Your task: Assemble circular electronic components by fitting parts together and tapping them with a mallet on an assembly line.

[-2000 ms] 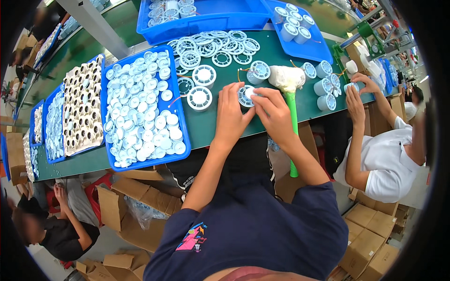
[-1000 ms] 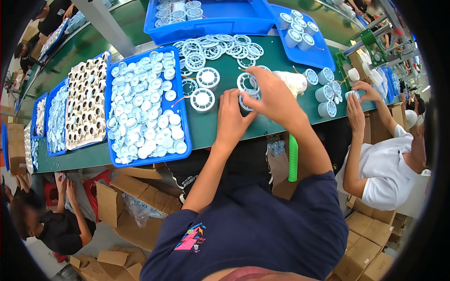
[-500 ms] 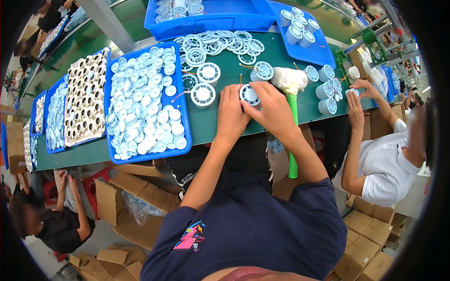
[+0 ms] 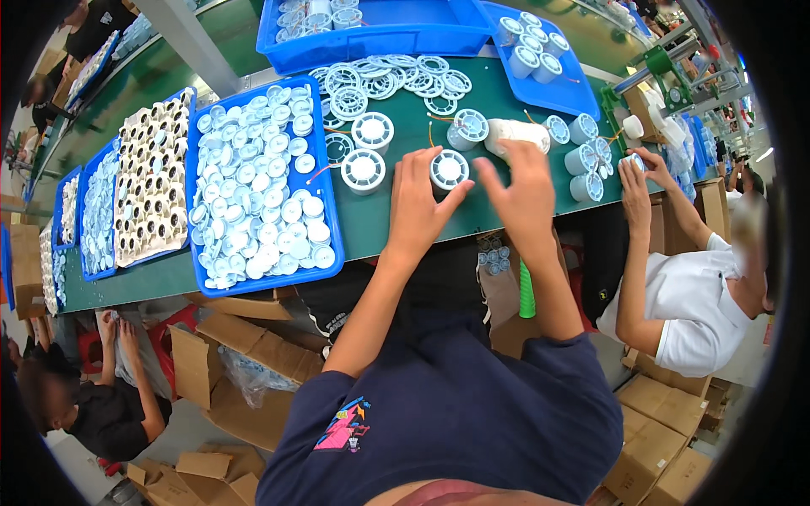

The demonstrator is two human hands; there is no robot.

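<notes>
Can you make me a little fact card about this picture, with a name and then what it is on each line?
Left hand: curled around a round cylinder with a slotted white top
Right hand: thumb and fingers apart, by the mallet; I can't tell if it touches
Mallet: whitish head, green handle partly hidden
Blue tray: left of the hands, heaped with pale discs
Flat rings: loosely piled past the hands
Neighbour at right: white shirt
</notes>
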